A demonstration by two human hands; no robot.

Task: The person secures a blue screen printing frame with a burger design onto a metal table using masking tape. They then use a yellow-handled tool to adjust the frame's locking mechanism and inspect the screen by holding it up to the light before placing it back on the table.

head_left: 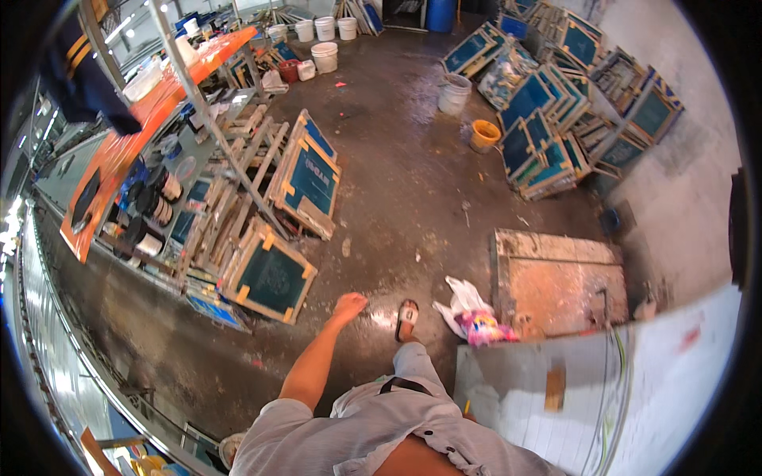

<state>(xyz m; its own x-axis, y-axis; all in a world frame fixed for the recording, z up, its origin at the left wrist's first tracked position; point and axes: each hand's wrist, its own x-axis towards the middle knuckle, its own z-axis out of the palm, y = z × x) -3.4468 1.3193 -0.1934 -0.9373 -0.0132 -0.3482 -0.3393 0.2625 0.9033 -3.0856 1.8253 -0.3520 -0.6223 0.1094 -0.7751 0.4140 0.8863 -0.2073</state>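
Observation:
My left hand (349, 305) swings out ahead of my body over the wet floor, its fingers loosely curled with nothing seen in them. The nearest thing to it is a wood-framed screen with a dark green mesh (274, 275), leaning at the left and apart from the hand. My right hand does not show. A small yellow sliver (467, 407) peeks out beside my shirt on the right; what it is, I cannot make out. One sandalled foot (407, 317) is forward on the floor.
More framed screens (311, 176) lean on the left rack, below an orange-topped table (135, 127). Stacked screens (540, 151) line the right wall near a yellow bucket (485, 136) and a white bucket (454, 94). Close right are a plastic bag (476, 313), a low stained slab (563, 282) and a pale surface (516, 389).

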